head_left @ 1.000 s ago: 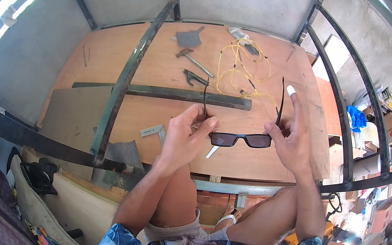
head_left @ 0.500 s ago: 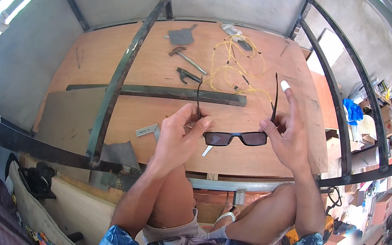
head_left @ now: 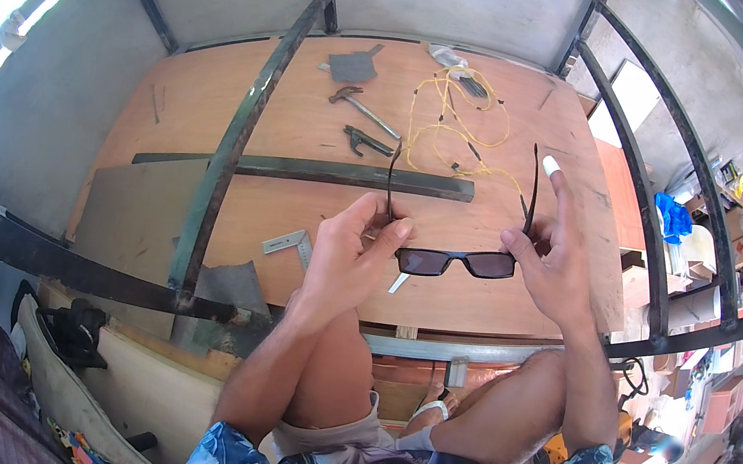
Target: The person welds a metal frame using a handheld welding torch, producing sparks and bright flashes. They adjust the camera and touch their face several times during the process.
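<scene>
A pair of black sunglasses [head_left: 467,263] is held up above the plywood board, dark lenses nearer me and both temples unfolded away. Thumb and fingers of my left hand [head_left: 355,244] pinch the left temple close to its hinge. My right hand [head_left: 556,268] grips the other temple the same way; one of its fingers points up with a white covering on the tip. Behind the glasses lie a dark metal bar [head_left: 351,175], a black clamp-like tool [head_left: 367,142], a claw hammer [head_left: 367,113] and a looped yellow cord [head_left: 443,128].
Dark metal frame bars [head_left: 238,137] rise around the plywood board [head_left: 513,309]. A small try square [head_left: 291,244] and grey scraps [head_left: 231,288] lie left of my hands. Grey sheet pieces [head_left: 354,66] sit farther back. Boxes and a blue bag [head_left: 672,218] crowd the right side.
The view has shifted slightly, so the board and tools appear a little farther right. Both hands still hold the sunglasses by the temples, with hardly any other movement.
</scene>
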